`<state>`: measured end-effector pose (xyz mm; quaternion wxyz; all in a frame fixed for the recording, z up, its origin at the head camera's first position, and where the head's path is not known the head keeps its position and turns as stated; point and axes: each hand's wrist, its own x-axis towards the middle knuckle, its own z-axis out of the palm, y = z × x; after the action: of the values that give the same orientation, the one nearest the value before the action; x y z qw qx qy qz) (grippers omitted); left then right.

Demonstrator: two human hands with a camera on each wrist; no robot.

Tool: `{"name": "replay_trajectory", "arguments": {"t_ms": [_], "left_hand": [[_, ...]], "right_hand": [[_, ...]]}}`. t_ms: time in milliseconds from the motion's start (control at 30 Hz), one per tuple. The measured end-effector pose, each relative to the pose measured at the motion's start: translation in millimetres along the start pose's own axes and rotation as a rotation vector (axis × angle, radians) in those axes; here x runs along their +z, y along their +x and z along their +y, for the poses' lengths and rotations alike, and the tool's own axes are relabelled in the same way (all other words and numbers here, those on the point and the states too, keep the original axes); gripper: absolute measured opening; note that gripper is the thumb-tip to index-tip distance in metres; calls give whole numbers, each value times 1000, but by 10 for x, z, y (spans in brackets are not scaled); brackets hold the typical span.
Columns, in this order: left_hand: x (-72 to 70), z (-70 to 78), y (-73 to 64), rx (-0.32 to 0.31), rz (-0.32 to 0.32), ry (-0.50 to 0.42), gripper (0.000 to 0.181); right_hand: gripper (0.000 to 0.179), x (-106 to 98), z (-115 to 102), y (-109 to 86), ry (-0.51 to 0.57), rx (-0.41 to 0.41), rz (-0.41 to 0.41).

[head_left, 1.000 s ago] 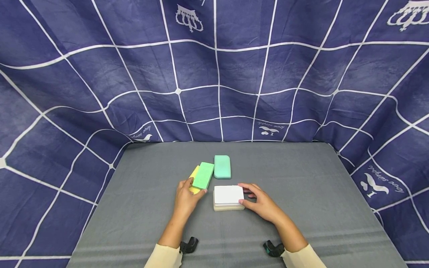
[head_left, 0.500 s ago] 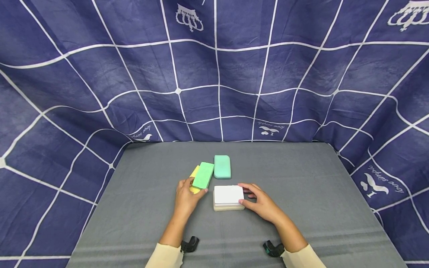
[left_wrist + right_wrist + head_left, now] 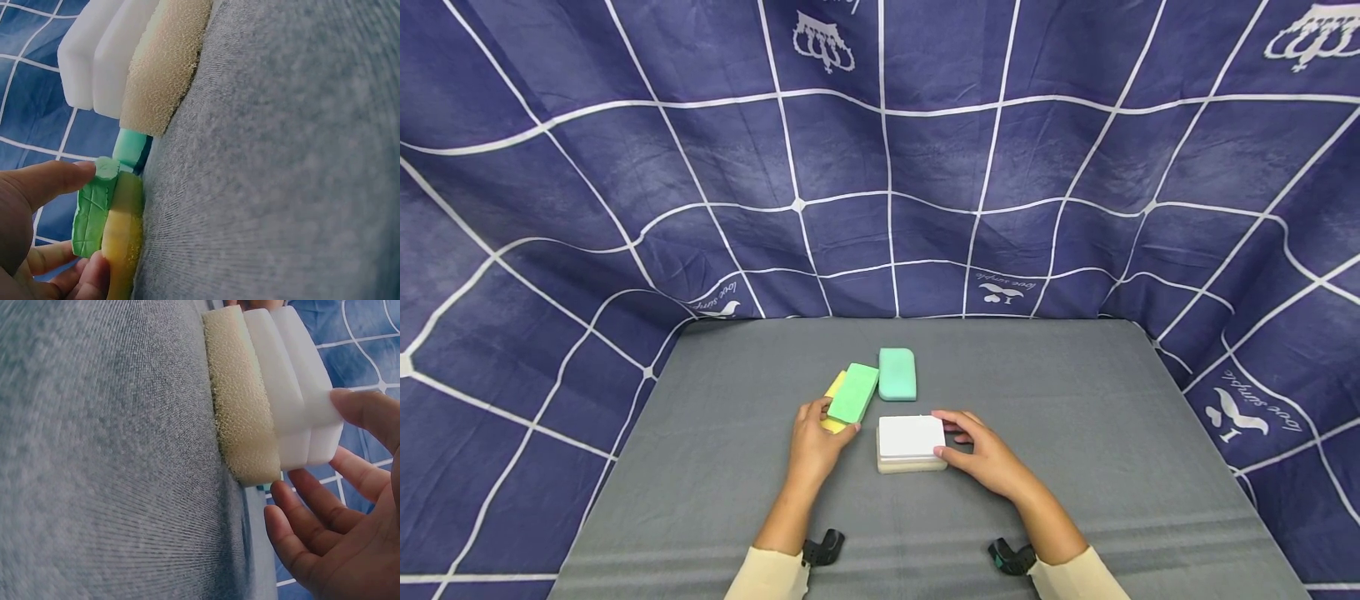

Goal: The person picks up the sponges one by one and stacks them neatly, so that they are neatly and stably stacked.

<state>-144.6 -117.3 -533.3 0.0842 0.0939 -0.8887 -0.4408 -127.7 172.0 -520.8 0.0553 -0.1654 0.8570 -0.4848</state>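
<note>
My left hand pinches a bright green sponge block between thumb and fingers. Creased lines mark its side in the left wrist view. Beneath it lies a yellow sponge, flat on the cloth and partly covered. On the right, my right hand grips the upper of two stacked white sponges, thumb at the near corner and index finger at the far one. Its other fingers spread loosely beside the stack. A porous beige sponge forms the bottom layer, resting on the cloth.
A teal sponge with rounded corners lies behind the white stack, close to the green block. Grey cloth covers the table. Blue curtain with white grid lines hangs behind and along both sides.
The left hand and the green sponge block have shifted very slightly to the left. The right hand and the white stack look unchanged.
</note>
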Motion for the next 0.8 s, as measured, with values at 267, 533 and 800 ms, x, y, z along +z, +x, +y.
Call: {"name": "replay_trajectory", "arguments": {"t_ms": [267,533,800], "left_hand": [[-24,-8,10,-10,2,-20,64],[-38,3,-18,-39,21,-84,62],[-74,20,-50,-70,31,-171,64]], "right_hand": [[57,-1,1,3,2,6,-4],[57,-5,8,7,-8,-20,-1],[57,-9,8,4,-4,-21,1]]}}
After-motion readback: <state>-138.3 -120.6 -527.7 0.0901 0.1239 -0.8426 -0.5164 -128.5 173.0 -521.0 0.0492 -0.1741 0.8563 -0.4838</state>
